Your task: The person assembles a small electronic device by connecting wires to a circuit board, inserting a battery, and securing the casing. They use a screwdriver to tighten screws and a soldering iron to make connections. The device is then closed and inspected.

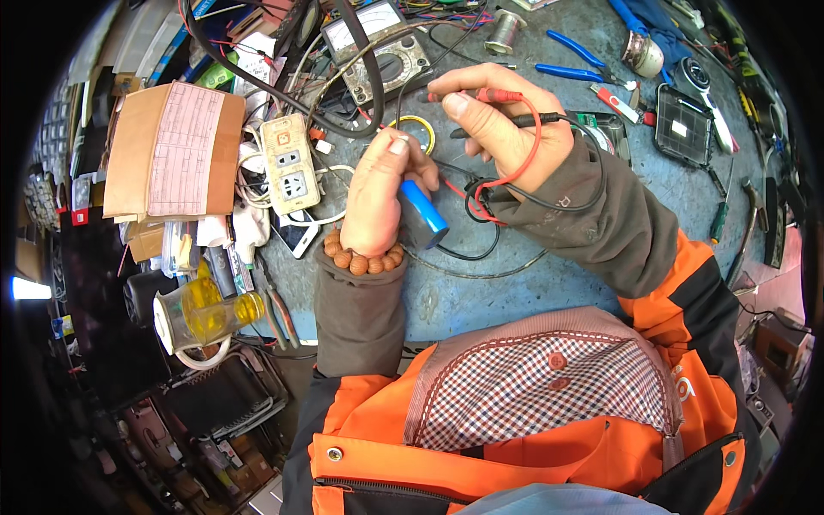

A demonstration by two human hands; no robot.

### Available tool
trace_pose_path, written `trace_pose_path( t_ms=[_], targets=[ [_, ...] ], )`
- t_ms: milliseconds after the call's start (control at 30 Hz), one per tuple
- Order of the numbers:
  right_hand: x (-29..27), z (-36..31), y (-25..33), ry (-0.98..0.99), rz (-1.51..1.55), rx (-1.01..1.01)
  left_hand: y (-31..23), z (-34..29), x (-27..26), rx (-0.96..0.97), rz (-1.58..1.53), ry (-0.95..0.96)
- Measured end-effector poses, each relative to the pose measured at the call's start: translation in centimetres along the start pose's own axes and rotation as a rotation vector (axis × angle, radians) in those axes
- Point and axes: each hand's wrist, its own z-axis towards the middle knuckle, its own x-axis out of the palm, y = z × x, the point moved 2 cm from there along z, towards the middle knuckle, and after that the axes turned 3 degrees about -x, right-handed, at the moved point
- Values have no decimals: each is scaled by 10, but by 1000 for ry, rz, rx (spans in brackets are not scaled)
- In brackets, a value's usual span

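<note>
My left hand [376,193], a string of brown beads at its wrist, is closed with fingers curled. A blue cylindrical battery cell [423,212] sticks out from under its fingers, one end pointing toward me. To its right, my right hand [524,142] is raised above the bench and closed round two test probes. The red probe [491,95] lies between thumb and index finger, the black probe [515,123] below it; both point left. Their red and black leads loop beneath the wrist. An analog multimeter [388,70] stands beyond my hands.
A white power strip [290,163] and a cardboard piece with pink paper [176,150] lie left. Behind are a solder spool [505,33] and blue-handled pliers [573,60]. An open black case [684,124] sits right. A yellowish jug [202,313] is at the near left edge.
</note>
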Motion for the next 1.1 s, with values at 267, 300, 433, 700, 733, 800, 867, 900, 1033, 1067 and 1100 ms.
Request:
trace_pose_path(
  t_ms=[267, 300, 433, 700, 733, 800, 867, 900, 1033, 1067, 1100],
  targets=[
    [-9, 5, -9, -268, 115, 132, -13, -10, 16, 244, 728, -144],
    [-8, 5, -9, -289, 116, 140, -12, -9, 8, 402, 710, -248],
    [-5, 6, -21, -226, 218, 88, -24, 19, -28, 491, 727, -626],
    [-7, 4, -28, -177, 238, 135, -35, 104, -53, 308, 1067, -387],
    [-6, 3, -29, -183, 240, 125, -30, 109, -55, 303, 1064, -389],
    [-4, 4, -29, -186, 230, 103, -24, 112, -61, 462, 1187, -318],
    [-5, 4, -26, -183, 192, 117, -20, 118, -63, 492, 1166, -319],
    [-6, 4, -27, -177, 207, 132, -19, 118, -62, 517, 1169, -312],
    [-6, 5, -29, -169, 167, 157, -19, 118, -56, 587, 1178, -298],
    [-5, 5, -29, -167, 169, 160, -20, 117, -56, 593, 1182, -297],
    [-4, 4, -28, -164, 167, 166, -19, 118, -59, 608, 1185, -303]
  ],
)
